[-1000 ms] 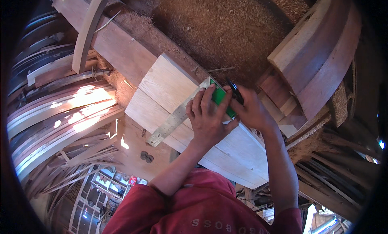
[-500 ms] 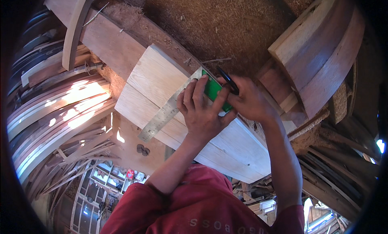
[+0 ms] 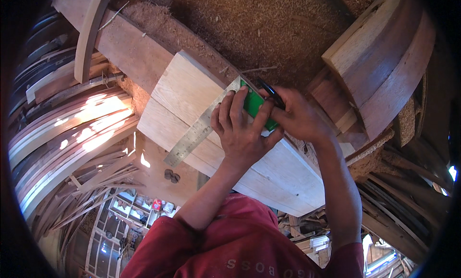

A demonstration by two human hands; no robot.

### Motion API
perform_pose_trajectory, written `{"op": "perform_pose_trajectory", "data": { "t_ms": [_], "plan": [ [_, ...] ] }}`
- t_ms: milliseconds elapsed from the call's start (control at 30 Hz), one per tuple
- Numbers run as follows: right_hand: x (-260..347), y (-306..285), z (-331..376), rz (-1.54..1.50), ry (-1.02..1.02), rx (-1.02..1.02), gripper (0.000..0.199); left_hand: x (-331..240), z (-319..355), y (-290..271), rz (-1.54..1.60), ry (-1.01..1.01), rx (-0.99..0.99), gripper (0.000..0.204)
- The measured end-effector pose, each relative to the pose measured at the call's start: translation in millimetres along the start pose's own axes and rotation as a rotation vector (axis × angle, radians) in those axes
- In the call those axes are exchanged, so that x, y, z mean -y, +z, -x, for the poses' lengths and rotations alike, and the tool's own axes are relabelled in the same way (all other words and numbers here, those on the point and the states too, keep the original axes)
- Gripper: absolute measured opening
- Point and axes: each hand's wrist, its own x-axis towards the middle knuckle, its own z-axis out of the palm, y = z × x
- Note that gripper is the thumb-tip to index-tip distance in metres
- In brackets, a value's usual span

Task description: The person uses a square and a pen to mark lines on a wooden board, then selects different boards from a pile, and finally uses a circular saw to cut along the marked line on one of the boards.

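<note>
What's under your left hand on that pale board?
The left hand presses on a try square: its steel blade runs out over the pale board, and part of its green stock shows. The blade-stock joint is covered by fingers.

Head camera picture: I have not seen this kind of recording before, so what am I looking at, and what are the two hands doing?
This is one round, wide-angle view from a camera worn on a person's head, looking down at their own bare hands. There is no machine. A pale wooden board lies on a workbench strewn with sawdust. The left hand presses a try square, with a green handle and a metal ruler blade, flat on the board. The right hand holds a dark pen at the handle's edge. Curved wood strips lie stacked to the left.
</note>
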Motion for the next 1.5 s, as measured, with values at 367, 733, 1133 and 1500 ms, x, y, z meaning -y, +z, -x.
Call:
{"op": "perform_pose_trajectory", "data": {
  "t_ms": [367, 733, 1133, 1500],
  "plan": [
    [-2.8, -1.8, -0.2, 0.195, -0.021, -0.019, 0.039, 2.3, 3.6, 3.5, -0.019, -0.019, -0.001, 0.051],
    [0.6, -2.9, -0.2, 0.132, 0.014, -0.014, 0.042, 1.0, 1.3, 0.9, -0.009, -0.008, 0.000, 0.055],
    [-15.1, -5.1, -0.5, 0.240, 0.085, 0.020, 0.045, 1.1, 0.0, 1.3, 0.005, -0.011, -0.018, 0.050],
    [-12.4, -4.4, -4.7, 0.039, 0.167, 0.063, 0.041, 0.8, 0.1, 1.3, -0.003, -0.015, -0.004, 0.050]
  ]
}}
